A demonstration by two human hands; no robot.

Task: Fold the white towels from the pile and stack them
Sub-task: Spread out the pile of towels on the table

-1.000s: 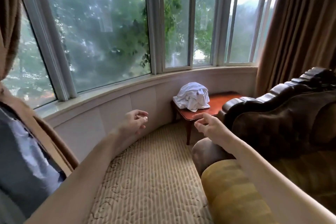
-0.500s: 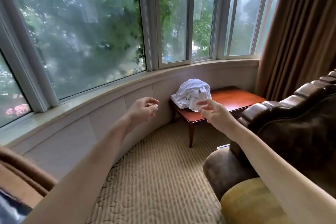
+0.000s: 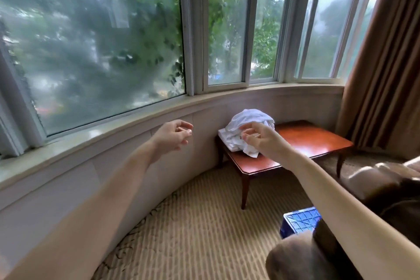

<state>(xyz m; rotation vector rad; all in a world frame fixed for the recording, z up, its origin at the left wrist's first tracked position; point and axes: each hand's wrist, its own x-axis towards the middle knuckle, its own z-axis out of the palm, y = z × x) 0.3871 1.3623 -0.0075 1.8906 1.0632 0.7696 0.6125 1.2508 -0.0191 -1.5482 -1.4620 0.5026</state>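
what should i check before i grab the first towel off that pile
1. Hands free: left hand and right hand hold nothing, fingers loosely curled: ok.
2. Pile placement: towel pile sits on the table, none on the carpet: ok.
3. Contact: right hand overlaps the pile in view, touching or not unclear: cannot tell.
4. Folding room: bare table right of the pile: ok.
5. Stack begun: flat white cloth under the pile, folded or not: cannot tell.

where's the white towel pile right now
Head view, right of centre: the towel pile sits on the wooden side table, at its left end, behind the right hand.
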